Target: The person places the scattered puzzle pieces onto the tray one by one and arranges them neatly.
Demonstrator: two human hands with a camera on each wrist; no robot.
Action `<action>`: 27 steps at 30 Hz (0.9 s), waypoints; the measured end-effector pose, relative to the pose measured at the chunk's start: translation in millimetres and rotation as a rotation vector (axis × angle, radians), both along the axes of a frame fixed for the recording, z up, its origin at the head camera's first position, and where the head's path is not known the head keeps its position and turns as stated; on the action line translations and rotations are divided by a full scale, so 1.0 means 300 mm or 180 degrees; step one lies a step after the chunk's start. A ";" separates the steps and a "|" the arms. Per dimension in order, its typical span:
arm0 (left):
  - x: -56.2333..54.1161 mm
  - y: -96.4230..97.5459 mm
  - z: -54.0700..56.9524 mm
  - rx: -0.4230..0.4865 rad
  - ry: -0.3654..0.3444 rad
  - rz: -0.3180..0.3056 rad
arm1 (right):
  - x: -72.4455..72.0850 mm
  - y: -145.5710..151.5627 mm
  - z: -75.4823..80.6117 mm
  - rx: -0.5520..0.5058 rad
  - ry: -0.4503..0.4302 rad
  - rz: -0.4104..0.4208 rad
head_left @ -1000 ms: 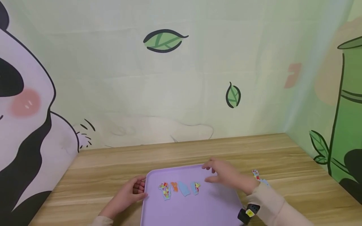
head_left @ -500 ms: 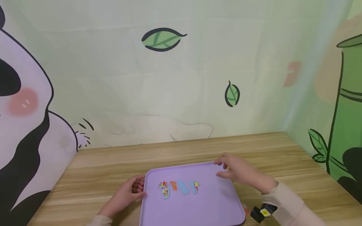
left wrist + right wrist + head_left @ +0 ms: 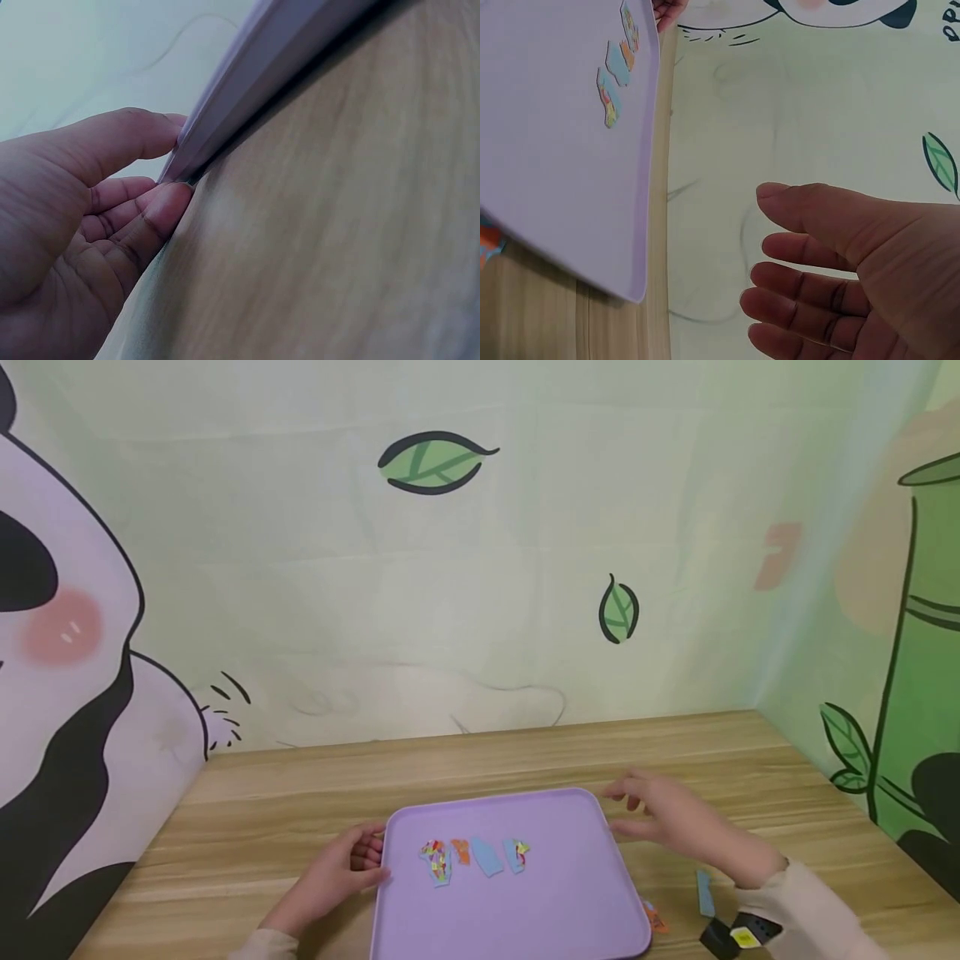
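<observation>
A light purple tray (image 3: 510, 914) lies on the wooden table. My left hand (image 3: 337, 868) holds its left edge; in the left wrist view the thumb (image 3: 142, 135) is on the rim and a fingertip sits low against the side. Across the tray's upper part runs a row of flat jigsaw pieces: a multicoloured one (image 3: 437, 864), a small orange one (image 3: 461, 852), a light blue one (image 3: 487, 857) and a blue one with a coloured patch (image 3: 516, 856). My right hand (image 3: 671, 814) hovers beside the far right corner, fingers loosely bent, holding nothing.
On the table (image 3: 300, 785) right of the tray lie an orange piece (image 3: 656, 917), partly under the tray's edge in view, and a light blue piece (image 3: 705, 893) near the right wrist's black strap (image 3: 720, 939). A printed backdrop (image 3: 300, 568) rises behind the table.
My right hand has moved right, from over the tray's far edge to just outside its corner. The loose pieces at right have come out from behind the arm. The left hand stays put.
</observation>
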State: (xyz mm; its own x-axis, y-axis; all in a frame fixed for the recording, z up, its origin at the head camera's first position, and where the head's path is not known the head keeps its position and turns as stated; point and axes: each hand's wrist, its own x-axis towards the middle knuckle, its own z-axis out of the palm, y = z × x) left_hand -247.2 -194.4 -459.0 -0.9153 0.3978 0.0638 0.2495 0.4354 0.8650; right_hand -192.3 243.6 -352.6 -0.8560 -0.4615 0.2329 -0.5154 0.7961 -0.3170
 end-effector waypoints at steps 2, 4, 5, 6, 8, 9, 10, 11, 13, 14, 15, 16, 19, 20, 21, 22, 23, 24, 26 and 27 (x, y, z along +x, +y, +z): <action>0.001 0.001 0.001 -0.0001 -0.0006 0.0007 | 0.006 0.018 -0.005 0.0014 0.0006 0.0000; 0.002 0.000 0.002 0.0024 -0.0001 -0.0005 | 0.012 0.034 -0.010 0.0024 -0.0004 -0.0012; 0.003 0.000 0.002 0.0033 0.0005 -0.0011 | 0.015 0.041 -0.013 0.0038 -0.0015 -0.0027; 0.004 0.000 0.002 0.0041 0.0014 -0.0014 | 0.017 0.048 -0.016 0.0052 -0.0015 -0.0038; 0.006 0.000 0.004 0.0050 0.0021 -0.0029 | 0.021 0.062 -0.024 0.0091 -0.0005 -0.0059; 0.007 -0.001 0.004 0.0055 0.0021 -0.0040 | 0.023 0.068 -0.028 0.0106 0.0007 -0.0064; 0.007 0.000 0.004 0.0047 0.0022 -0.0037 | 0.026 0.074 -0.033 0.0130 0.0032 -0.0071; 0.008 0.000 0.004 0.0037 0.0017 -0.0026 | 0.029 0.081 -0.039 0.0139 0.0061 -0.0060; 0.008 -0.001 0.005 0.0022 0.0022 -0.0024 | 0.035 0.094 -0.050 0.0148 0.0113 -0.0059; 0.007 -0.001 0.006 0.0015 0.0016 -0.0012 | 0.038 0.099 -0.056 0.0143 0.0148 -0.0041; 0.007 0.000 0.006 0.0002 0.0016 0.0000 | 0.041 0.105 -0.063 0.0134 0.0178 -0.0021; 0.006 0.000 0.006 -0.0005 0.0012 0.0011 | 0.044 0.111 -0.069 0.0128 0.0192 -0.0018; 0.005 0.001 0.007 -0.0022 0.0009 0.0022 | 0.053 0.132 -0.088 0.0115 0.0159 -0.0009; 0.005 0.001 0.007 -0.0019 0.0017 0.0020 | 0.055 0.140 -0.095 0.0123 0.0125 -0.0002; 0.006 0.001 0.008 -0.0018 0.0024 0.0017 | 0.058 0.147 -0.101 0.0118 0.0082 -0.0008; 0.007 0.001 0.009 -0.0012 0.0036 0.0005 | 0.061 0.154 -0.107 0.0121 0.0027 -0.0024; 0.009 0.001 0.010 -0.0009 0.0048 -0.0006 | 0.064 0.161 -0.115 0.0120 -0.0004 -0.0017; 0.010 0.001 0.011 -0.0006 0.0051 -0.0004 | 0.068 0.167 -0.121 0.0115 -0.0052 -0.0021; 0.012 0.001 0.013 -0.0006 0.0057 -0.0003 | 0.076 0.181 -0.135 0.0117 -0.0086 -0.0053; 0.014 0.001 0.013 -0.0007 0.0046 0.0005 | 0.081 0.185 -0.143 0.0121 -0.0086 -0.0076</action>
State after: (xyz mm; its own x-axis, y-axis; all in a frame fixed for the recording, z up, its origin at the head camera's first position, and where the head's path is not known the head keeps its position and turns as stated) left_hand -243.1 -194.0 -455.0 -0.9149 0.3964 0.0762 0.2613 0.4377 0.8603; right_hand -168.1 299.2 -395.4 -0.8727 -0.4489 0.1921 -0.4878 0.8198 -0.3000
